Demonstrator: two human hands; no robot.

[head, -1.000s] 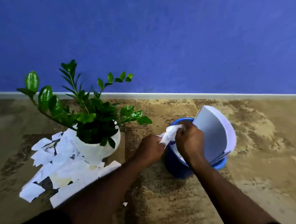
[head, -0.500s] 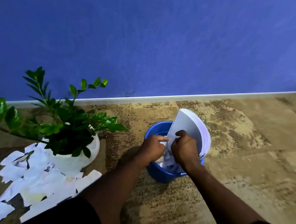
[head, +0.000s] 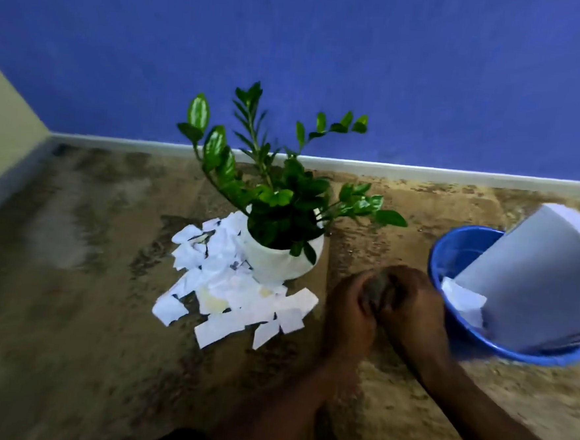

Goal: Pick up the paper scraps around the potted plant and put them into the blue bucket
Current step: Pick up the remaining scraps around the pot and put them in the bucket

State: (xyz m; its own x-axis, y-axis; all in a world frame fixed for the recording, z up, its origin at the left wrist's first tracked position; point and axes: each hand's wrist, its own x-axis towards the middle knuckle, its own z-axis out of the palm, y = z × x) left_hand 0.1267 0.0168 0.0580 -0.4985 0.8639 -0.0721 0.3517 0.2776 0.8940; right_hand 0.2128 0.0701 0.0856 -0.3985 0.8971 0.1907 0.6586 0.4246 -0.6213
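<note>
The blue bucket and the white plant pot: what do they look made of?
The round blue bucket looks like glossy moulded plastic: even saturated colour, thin rolled rim, soft sheen. The rounded white plant pot looks like smooth glazed ceramic, though white plastic would look the same here; blur hides finer signs.

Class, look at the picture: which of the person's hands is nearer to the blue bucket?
The right hand is nearer: it sits just left of the blue bucket, close to its rim. The left hand is farther left, pressed against the right hand, on the plant's side.
</note>
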